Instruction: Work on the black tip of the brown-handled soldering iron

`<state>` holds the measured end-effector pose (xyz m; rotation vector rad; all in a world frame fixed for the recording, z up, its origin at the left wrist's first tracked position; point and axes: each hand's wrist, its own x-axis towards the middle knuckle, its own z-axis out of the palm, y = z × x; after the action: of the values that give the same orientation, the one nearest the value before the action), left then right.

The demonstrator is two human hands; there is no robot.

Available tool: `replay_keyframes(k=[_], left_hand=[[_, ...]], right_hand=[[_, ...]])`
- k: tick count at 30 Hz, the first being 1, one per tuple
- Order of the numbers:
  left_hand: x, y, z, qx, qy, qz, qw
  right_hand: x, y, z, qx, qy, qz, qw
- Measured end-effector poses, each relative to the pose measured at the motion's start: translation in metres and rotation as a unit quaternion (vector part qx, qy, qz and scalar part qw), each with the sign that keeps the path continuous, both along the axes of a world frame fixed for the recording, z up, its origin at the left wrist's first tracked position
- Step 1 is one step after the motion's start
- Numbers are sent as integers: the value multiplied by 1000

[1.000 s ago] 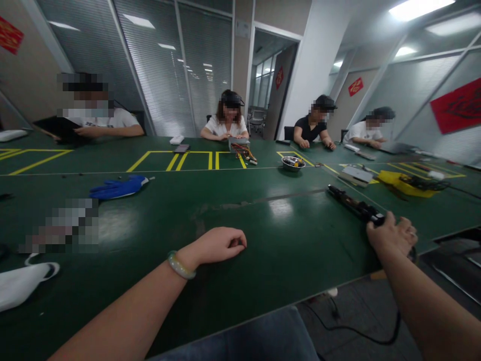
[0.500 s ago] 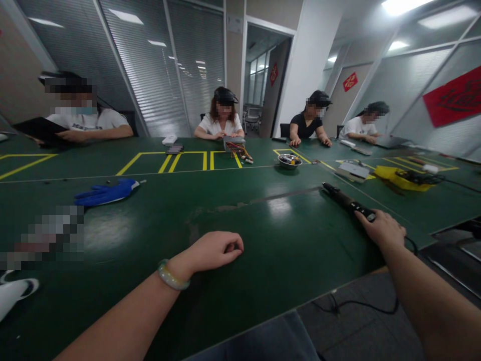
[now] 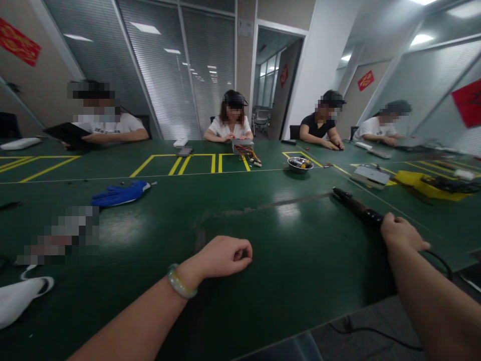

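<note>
Green and wide, the table (image 3: 293, 265) is stretching far across. A long black electric screwdriver (image 3: 355, 206) is pointing away and to the left over its right part. The left hand (image 3: 225, 256) is lying on the table in a loose fist. The right hand (image 3: 404, 233) is gripping the screwdriver's back end. A blue glove (image 3: 122, 193) is lying farther off, to the left. A shiny metal bowl (image 3: 300, 170) is sitting past the screwdriver's tip. A pale green bangle (image 3: 177, 285) is circling the left wrist (image 3: 191, 273).

Green table (image 3: 300, 260), glass partitions (image 3: 161, 85), open doorway (image 3: 266, 77), grey floor (image 3: 361, 348)
</note>
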<state>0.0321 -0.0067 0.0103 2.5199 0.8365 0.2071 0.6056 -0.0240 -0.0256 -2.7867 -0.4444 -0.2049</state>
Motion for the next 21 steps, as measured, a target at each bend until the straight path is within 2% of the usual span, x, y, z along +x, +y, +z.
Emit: replay_keyframes(k=[3,6,8,11,13,15,19,21], left_hand=[[1,0,1,6,-2,-7,1000],[2,0,-1,13,-1,-6,1000],[1,1,-2,15,-1,-6,1000],[1,0,-3,16,2,-3,1000],[1,0,-2,31,-12,11,999],[1,1,0,85,-56,49,994],[-4,8,-4,236,-116,157,952],[-10,13,-9,255,-91,178,946]], right_hand=[[-12,3,6,14,34,37,999],[-42,14,13,9,44,111,993],[-73,28,17,9,46,171,984],[-138,52,21,12,51,273,960],[-191,66,24,9,63,351,934],[-251,76,26,3,69,435,898],[-365,78,25,-9,104,591,800],[-405,74,23,-13,117,643,757]])
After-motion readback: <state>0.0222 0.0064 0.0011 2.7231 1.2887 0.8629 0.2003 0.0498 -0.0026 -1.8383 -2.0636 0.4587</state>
